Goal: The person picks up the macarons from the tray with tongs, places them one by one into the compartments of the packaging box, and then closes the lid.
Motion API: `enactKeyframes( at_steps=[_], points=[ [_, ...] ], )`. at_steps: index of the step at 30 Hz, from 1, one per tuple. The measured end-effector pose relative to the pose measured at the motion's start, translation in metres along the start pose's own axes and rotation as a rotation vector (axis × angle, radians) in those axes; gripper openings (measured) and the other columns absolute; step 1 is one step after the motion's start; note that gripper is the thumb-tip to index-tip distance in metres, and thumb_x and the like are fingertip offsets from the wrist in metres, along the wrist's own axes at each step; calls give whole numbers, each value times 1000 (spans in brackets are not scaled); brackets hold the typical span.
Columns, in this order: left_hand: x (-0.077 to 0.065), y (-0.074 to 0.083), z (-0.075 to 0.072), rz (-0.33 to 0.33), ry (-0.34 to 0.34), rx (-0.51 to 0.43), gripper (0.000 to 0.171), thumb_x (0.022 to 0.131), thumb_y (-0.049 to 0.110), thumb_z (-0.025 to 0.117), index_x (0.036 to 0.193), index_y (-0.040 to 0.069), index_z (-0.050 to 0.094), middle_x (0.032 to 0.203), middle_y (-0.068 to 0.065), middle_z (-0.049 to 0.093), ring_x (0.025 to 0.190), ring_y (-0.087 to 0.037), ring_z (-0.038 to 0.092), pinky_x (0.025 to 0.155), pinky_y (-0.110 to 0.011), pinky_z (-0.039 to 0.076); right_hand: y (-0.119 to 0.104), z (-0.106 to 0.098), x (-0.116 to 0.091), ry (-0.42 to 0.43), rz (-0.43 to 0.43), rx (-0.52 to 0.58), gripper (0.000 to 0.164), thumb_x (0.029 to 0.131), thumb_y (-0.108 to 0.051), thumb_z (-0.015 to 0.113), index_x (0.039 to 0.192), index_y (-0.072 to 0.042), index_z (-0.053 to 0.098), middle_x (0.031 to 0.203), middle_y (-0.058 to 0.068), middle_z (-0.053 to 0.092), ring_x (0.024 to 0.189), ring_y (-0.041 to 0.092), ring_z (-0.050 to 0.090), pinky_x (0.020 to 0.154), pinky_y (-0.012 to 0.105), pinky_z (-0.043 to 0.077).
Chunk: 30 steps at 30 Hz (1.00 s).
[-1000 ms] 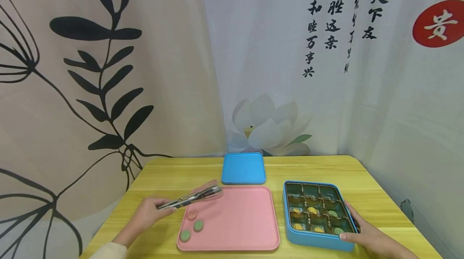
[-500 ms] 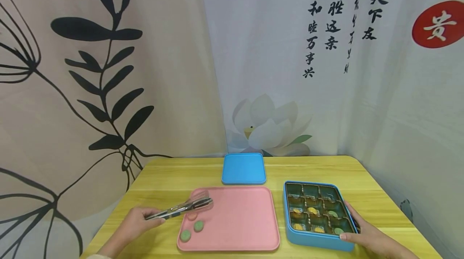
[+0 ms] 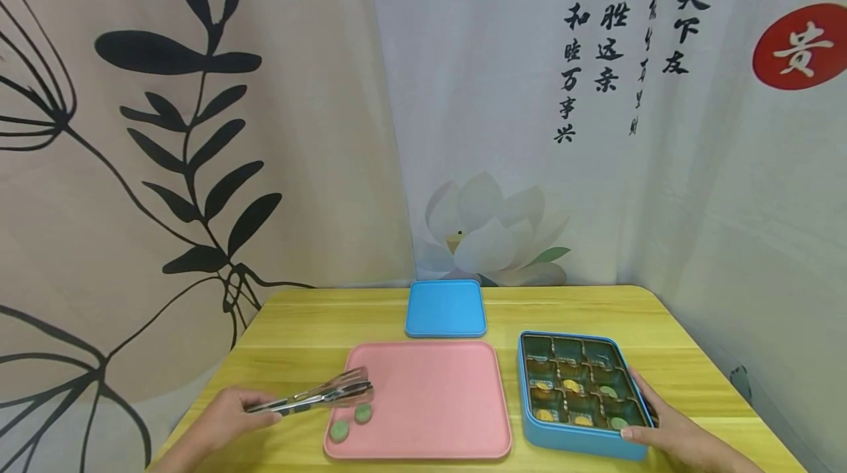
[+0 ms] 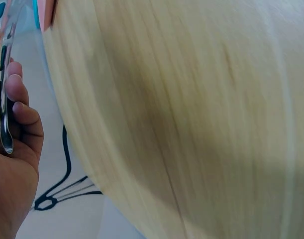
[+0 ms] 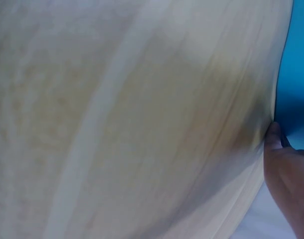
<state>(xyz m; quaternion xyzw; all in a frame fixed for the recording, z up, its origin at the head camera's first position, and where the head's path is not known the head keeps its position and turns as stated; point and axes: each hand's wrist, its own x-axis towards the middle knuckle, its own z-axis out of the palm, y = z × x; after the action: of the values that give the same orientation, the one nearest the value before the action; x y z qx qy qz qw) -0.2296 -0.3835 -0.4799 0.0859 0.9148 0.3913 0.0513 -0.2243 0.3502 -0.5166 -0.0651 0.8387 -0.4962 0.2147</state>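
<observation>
My left hand (image 3: 234,410) grips metal tongs (image 3: 324,396) with clear, see-through tips. Those tips hover over the left side of a pink tray (image 3: 437,399). Two round green discs, (image 3: 339,430) like small macarons, lie near the tray's front left corner. A pinkish disc behind the tongs is hard to make out. In the left wrist view, curled fingers (image 4: 25,114) wrap the handle. At the right stands a blue box (image 3: 582,436) with a divided dark insert; several compartments hold yellow or green pieces. My right hand (image 3: 675,425) holds its front right corner, thumb in front.
A small blue tray or lid (image 3: 445,309) lies behind the pink tray. All of it rests on a yellow wood-grain table (image 3: 304,318). A printed curtain (image 3: 331,127) hangs behind the table and along its sides.
My left hand and the tongs have moved left and toward me, from the tray's upper left to above the pinkish disc, which they now cover. The right hand and box stay put.
</observation>
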Motion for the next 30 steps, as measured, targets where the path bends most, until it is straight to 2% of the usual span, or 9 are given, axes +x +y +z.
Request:
enactKeyframes(
  at_steps=[6, 19, 30],
  points=[
    [-2, -3, -4, -91, -29, -6, 34, 83, 29, 81, 102, 1, 76, 95, -6, 71, 81, -17, 57, 68, -32, 49, -1, 1, 0, 16, 6, -22, 102, 100, -32, 59, 152, -4, -24, 152, 40, -18, 133, 67, -7, 96, 81, 13],
    [-7, -10, 0, -27, -104, -75, 27, 86, 20, 77, 102, -1, 76, 87, -4, 70, 70, -13, 54, 61, -26, 47, 0, 1, 1, 12, 11, -12, 101, 101, -32, 59, 152, -5, -24, 152, 39, -20, 133, 66, -10, 96, 82, 9],
    [-5, -3, 6, -77, -33, -21, 33, 83, 30, 81, 99, 1, 78, 88, -5, 71, 70, -15, 51, 58, -25, 44, 1, 0, 0, -5, -7, 10, 100, 101, -32, 57, 151, -6, -26, 152, 38, -22, 132, 67, -11, 96, 82, 11]
  ],
)
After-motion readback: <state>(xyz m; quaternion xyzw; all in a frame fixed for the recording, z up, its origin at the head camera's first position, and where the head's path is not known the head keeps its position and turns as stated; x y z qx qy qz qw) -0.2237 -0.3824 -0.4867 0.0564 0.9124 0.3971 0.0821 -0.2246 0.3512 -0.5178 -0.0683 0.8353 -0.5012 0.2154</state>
